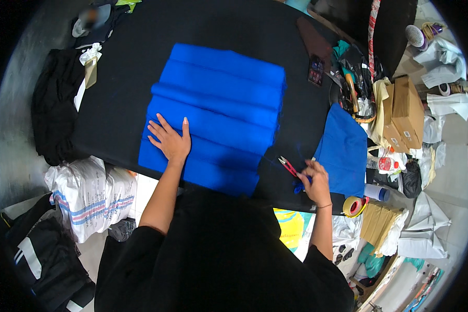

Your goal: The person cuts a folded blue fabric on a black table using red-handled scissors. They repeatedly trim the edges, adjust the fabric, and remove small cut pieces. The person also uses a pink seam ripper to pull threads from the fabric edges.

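A large blue fabric piece [218,88] with crosswise folds lies on the black-covered table [119,52]. My left hand [169,139] rests flat on its lower left part, fingers spread. My right hand [315,181] is at the right, fingers curled, and whatever it may hold is hard to make out. Just left of it lie red-handled snips [288,166] and some small blue scraps [298,187]. A second, smaller blue cloth [343,145] lies beside that hand along the table's right side.
A phone [315,70], brown cloth [309,36] and tape roll [352,206] sit along the right edge. Black garments [52,104] lie at the left edge; wrapped white bundles [83,197] stand below them. Cardboard boxes [406,112] and bags crowd the right.
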